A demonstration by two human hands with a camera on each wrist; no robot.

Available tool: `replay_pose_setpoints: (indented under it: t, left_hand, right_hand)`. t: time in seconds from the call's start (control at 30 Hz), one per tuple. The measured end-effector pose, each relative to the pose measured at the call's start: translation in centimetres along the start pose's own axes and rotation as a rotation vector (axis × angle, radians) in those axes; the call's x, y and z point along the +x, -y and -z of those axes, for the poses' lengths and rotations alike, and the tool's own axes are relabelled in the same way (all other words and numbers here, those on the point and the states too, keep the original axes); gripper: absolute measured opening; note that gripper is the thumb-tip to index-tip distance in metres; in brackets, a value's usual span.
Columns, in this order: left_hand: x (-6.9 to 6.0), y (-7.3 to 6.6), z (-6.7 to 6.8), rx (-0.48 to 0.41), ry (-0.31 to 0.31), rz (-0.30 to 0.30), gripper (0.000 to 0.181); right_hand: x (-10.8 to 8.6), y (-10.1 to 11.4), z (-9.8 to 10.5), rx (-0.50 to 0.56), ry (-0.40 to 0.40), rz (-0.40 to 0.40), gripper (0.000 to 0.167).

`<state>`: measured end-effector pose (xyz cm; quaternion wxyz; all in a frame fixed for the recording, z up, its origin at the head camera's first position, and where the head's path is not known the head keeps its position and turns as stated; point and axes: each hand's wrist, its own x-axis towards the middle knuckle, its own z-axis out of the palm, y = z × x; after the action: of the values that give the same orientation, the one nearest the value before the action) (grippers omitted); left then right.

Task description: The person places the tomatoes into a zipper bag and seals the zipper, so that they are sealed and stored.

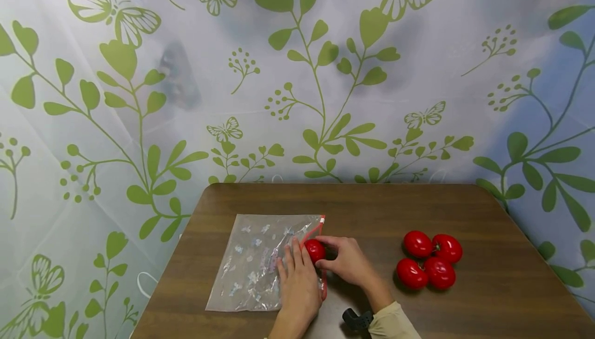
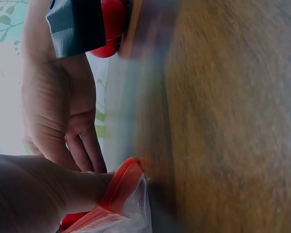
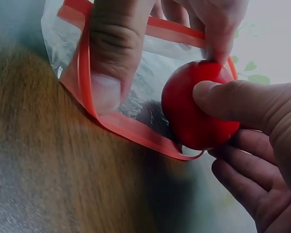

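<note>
A clear zip bag (image 1: pixel 251 264) with a printed pattern and a red-orange zip edge lies flat, its mouth facing right. My left hand (image 1: pixel 299 282) rests over that mouth with fingers extended. Its thumb (image 3: pixel 114 63) reaches inside the parted rim and presses the lower lip, and a fingertip touches the top of a tomato. My right hand (image 1: pixel 348 260) holds this shiny red tomato (image 3: pixel 199 107) between thumb and fingers at the bag's opening. In the left wrist view the tomato is mostly hidden behind the hand and the red rim (image 2: pixel 119 187).
Several more red tomatoes (image 1: pixel 427 260) sit clustered on the brown wooden table (image 1: pixel 362 204), right of my hands. A black wrist device (image 1: pixel 357 320) is by the right cuff. Behind the table hangs a pale curtain (image 1: pixel 223 70) with green leaves and butterflies.
</note>
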<state>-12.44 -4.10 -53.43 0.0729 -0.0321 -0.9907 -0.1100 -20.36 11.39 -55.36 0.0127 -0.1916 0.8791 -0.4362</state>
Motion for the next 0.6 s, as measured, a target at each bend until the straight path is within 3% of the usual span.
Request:
replay_pose_setpoints:
  t: [0.4, 0.6]
  left_hand:
    - [0.02, -0.01, -0.02, -0.015, -0.006, 0.007, 0.113]
    - [-0.01, -0.06, -0.01, -0.017, -0.007, 0.007, 0.115]
  right_hand:
    - [0.49, 0.55, -0.14, -0.069, 0.034, 0.044, 0.058]
    - [0.02, 0.52, 0.46, -0.095, -0.002, 0.041, 0.055]
